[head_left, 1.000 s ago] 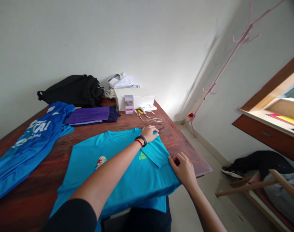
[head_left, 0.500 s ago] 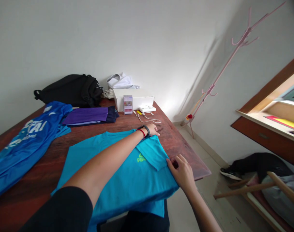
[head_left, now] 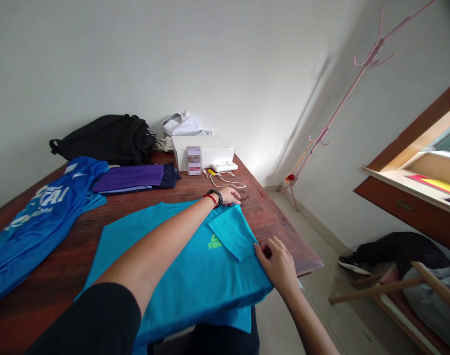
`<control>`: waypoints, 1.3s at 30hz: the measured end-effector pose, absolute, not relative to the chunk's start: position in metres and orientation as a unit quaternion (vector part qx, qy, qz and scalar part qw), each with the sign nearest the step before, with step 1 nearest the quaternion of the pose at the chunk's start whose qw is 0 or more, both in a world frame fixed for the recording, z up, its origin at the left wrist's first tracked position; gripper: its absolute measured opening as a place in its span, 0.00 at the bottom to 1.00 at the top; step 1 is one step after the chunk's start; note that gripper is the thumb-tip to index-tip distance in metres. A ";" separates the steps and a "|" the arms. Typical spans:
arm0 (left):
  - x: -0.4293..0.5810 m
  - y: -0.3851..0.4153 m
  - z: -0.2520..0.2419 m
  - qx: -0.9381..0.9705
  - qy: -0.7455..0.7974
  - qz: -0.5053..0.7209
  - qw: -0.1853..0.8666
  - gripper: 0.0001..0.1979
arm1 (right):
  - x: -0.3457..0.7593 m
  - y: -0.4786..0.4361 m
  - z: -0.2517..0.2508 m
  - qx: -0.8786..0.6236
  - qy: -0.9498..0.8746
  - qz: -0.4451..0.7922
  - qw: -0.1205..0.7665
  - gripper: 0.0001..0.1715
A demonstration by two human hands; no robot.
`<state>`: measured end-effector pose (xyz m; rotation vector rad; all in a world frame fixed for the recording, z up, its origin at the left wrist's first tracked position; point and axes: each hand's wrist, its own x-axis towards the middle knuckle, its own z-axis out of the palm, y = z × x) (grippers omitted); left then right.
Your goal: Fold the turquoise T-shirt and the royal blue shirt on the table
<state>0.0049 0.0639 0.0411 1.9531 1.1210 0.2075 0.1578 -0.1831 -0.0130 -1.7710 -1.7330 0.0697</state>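
Note:
A turquoise T-shirt with a green print on its chest lies spread over the table, its lower part hanging past the near edge. One sleeve is folded inward over the body. My left hand, with a dark wristband and a red cord at the wrist, reaches across the shirt to its far right shoulder corner. Its fingers are bent down at the cloth there, and the tips are partly hidden. At the shirt's right edge, below the folded sleeve, my right hand pinches the fabric between thumb and fingers.
On the wooden table lie a blue printed jersey, folded purple and dark clothes, a black backpack, a white box and a white cable. A pink coat stand and wooden chair are at right.
My left hand has shifted slightly left at the shirt's shoulder corner. My right hand keeps its place at the edge, and the camera view has drifted a little.

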 end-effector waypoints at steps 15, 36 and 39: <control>0.007 0.046 0.047 0.895 0.356 0.097 0.252 0.17 | 0.158 -0.183 -0.014 -0.684 -0.658 0.012 0.315 0.20; -0.017 -0.049 0.010 0.919 0.357 0.050 0.157 0.39 | 0.160 -0.183 -0.013 -0.575 -0.754 0.027 0.317 0.20; -0.010 -0.045 0.009 0.909 0.380 0.065 0.154 0.35 | 0.158 -0.184 -0.012 -0.582 -0.747 0.023 0.321 0.19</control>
